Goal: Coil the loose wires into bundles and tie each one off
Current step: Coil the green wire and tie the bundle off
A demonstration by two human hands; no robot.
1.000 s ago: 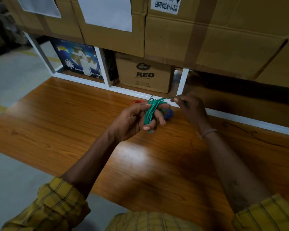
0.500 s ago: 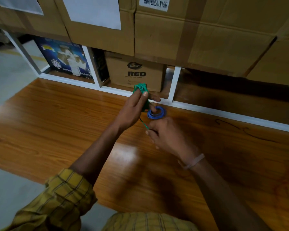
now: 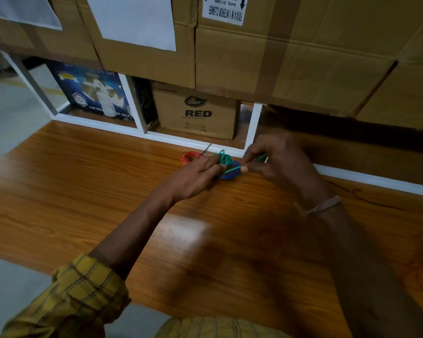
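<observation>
Green wire bundle [image 3: 224, 159]: gripped by left hand [image 3: 195, 175] fingers, above the surface [image 3: 83, 191]. Free tail pinched by right hand [image 3: 276, 159] fingers. Step: tying off, apparently mid-wrap. Next: draw tail snug. Blue coil [image 3: 230, 175] beneath fingers; red coil [image 3: 189, 157] beyond left fingers.

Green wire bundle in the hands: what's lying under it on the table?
Under the green wire bundle a blue wire coil lies on the glossy wooden table, partly covered by the left hand and right hand. A red wire coil lies beside it.
</observation>
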